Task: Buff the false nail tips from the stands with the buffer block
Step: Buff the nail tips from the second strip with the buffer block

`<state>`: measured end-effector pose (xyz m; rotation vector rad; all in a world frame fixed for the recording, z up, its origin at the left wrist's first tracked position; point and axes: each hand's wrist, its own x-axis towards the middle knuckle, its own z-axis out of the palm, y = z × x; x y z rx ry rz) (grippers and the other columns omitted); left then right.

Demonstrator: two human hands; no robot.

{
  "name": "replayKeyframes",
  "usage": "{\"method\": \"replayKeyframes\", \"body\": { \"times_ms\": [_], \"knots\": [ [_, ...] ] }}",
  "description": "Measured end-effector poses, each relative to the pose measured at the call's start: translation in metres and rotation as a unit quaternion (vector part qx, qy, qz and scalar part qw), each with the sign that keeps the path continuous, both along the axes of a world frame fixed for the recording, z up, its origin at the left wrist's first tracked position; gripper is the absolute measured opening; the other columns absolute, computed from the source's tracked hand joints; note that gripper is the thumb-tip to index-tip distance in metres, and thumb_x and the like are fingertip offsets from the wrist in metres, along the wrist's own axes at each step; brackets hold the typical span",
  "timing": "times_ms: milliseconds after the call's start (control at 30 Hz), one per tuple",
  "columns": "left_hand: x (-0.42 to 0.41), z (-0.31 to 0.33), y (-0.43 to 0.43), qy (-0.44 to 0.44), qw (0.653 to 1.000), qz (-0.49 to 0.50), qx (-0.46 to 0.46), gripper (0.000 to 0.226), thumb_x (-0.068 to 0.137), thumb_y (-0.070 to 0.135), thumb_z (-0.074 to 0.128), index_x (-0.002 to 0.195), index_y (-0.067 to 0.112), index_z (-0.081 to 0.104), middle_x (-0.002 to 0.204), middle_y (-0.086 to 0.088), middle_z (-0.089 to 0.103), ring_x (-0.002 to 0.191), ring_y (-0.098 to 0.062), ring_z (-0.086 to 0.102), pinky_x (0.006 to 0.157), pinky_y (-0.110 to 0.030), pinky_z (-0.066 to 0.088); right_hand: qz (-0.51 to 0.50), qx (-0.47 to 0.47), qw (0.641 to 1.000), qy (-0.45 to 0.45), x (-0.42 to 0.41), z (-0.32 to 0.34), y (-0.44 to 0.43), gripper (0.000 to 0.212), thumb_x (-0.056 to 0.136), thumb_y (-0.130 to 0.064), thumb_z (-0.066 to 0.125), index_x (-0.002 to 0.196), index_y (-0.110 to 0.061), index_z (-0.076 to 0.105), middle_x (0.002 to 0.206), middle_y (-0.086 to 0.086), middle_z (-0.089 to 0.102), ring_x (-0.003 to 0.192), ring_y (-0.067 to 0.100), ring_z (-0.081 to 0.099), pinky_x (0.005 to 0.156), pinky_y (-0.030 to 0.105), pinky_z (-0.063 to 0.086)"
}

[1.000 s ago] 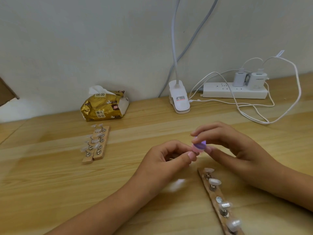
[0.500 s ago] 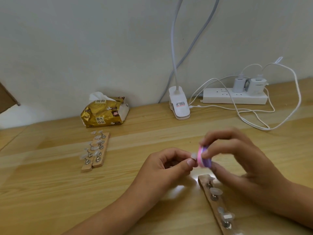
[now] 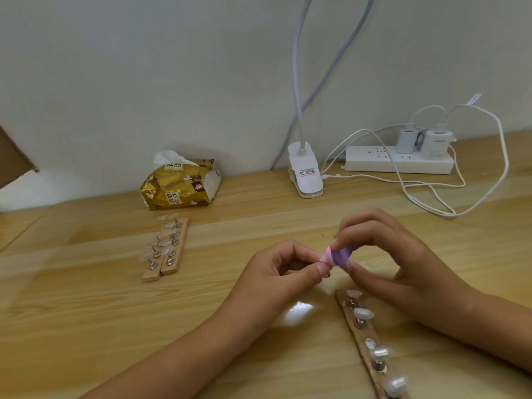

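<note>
Bright, soft even light, faint shadows, white glare patch on wooden desk [image 3: 86, 312], buffer block [image 3: 341, 254] motion-blurred, wide-angle bowing at edges

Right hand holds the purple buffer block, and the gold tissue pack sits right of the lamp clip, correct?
Not quite. The right hand does hold the buffer block, but the head view shows the gold tissue pack left of the lamp clip, not right.
</note>
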<state>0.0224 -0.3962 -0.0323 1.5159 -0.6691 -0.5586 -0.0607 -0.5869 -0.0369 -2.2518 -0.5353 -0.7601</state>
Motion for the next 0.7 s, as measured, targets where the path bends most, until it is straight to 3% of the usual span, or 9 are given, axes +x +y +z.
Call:
{"method": "replayKeyframes", "body": {
  "times_ms": [267,367,700],
  "knots": [
    [-0.0014,0.0000,-0.0015,-0.001,1.000,0.000,0.006,0.009,0.080,0.014,0.072,0.086,0.008,0.070,0.081,-0.001,0.073,0.077,-0.008,0.066,0.075,-0.023,0.053,-0.002,0.010,1.000,0.016,-0.0005,-0.0010,-0.0020,0.021,0.086,-0.008,0.067,0.105,-0.017,0.065,0.108,-0.002,0.056,0.100,0.019,0.061,0.088,0.031,0.050],
    [-0.0020,0.0007,-0.0017,-0.011,1.000,-0.004,0.008,0.017,0.072,0.027,0.074,0.082,0.014,0.070,0.078,0.002,0.073,0.075,-0.006,0.065,0.073,-0.021,0.052,0.013,-0.016,1.000,0.009,-0.0019,-0.0011,-0.0016,0.017,0.089,-0.016,0.065,0.105,-0.018,0.066,0.110,-0.002,0.056,0.104,0.021,0.060,0.091,0.031,0.048],
    [-0.0020,0.0003,-0.0022,-0.007,1.000,-0.004,0.002,0.004,0.080,0.013,0.073,0.081,0.014,0.069,0.075,0.003,0.072,0.073,-0.005,0.065,0.070,-0.019,0.053,-0.007,0.023,0.999,0.030,-0.0003,0.0023,-0.0027,0.019,0.090,-0.021,0.058,0.106,-0.019,0.067,0.111,-0.004,0.058,0.110,0.019,0.059,0.094,0.031,0.047]
  ]
}}
